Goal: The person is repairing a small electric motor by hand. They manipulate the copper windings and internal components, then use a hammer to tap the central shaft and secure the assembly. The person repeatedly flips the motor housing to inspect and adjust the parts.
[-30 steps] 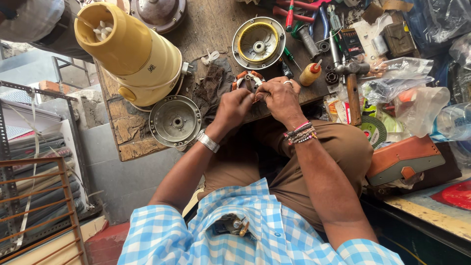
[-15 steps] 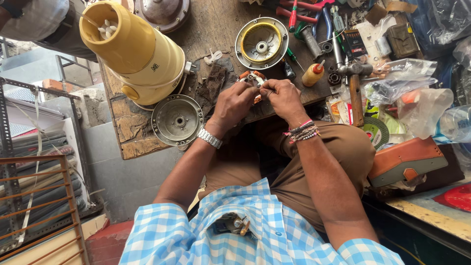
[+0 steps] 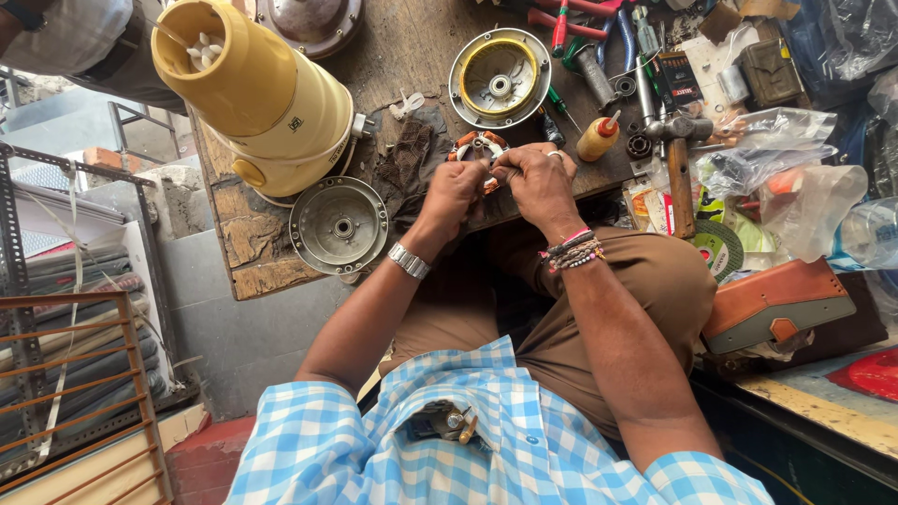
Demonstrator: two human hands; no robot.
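Both hands are on the stator winding (image 3: 479, 150), a small ring with copper-orange coils, held just above the near edge of the wooden tabletop (image 3: 253, 248). The left hand (image 3: 456, 194) has its grip clamped on the winding's left side; the right hand (image 3: 538, 180) pinches the right side, fingers closed on it. What the fingertips are actually doing with the wires I can't tell, too small.

Risks as I see them:
- Winding sits over the tabletop edge, above the lap. A slip probably drops it to the floor, not onto wood.
- Thin coil wire under a tight pinch: a hard tug could snap or nick it.
- Yellow mixer body (image 3: 262, 93) lies tilted on its side close to the left elbow's path; a bump could roll it into the round metal cover (image 3: 339, 225), which already hangs near the edge.
- Oil bottle (image 3: 599, 138) stands upright just beyond the right hand; a knuckle swing could tip it.
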